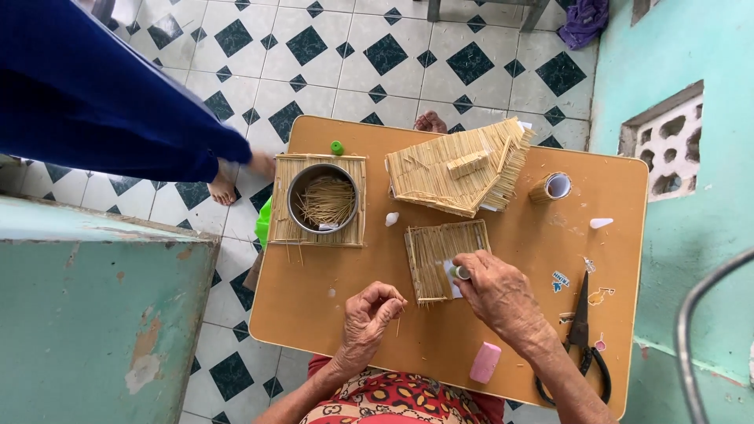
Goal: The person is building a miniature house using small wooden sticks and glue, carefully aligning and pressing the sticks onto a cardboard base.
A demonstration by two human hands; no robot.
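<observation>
While I look down over the orange-brown counter (503, 330), my left hand (369, 314) hovers just above its near edge with thumb and forefinger pressed together, pinching one thin wooden stick (398, 323) that hangs down from my fingertips. My right hand (499, 294) sits just to the right of it, its grip closed around a small glue tube (462, 272) whose tip points at the small stick mat (444, 255). That mat lies flat on the counter directly ahead of both hands; my right fingers touch its near right corner, where a pale scrap shows under the tube, while the stick in my left grip stays just beside the mat's left edge, not touching it.

Further from me, a larger stick mat (314, 235) carries a round metal bowl (297, 206) full of loose sticks (327, 200), with a little green cap (337, 148) just beyond it. To the right of the bowl stands a half-built stick roof (455, 169), tilted, resting near the far edge. A roll of tape (552, 187) lies beside it. A small white piece (391, 219) sits between the bowl's mat and the small one. By my right forearm lie black scissors (580, 338), and a pink eraser-like block (484, 362) rests near the counter's edge between my arms.

On the tiled floor (377, 55) beyond the counter, another person in blue cloth (94, 94) stands with bare feet (224, 188).
</observation>
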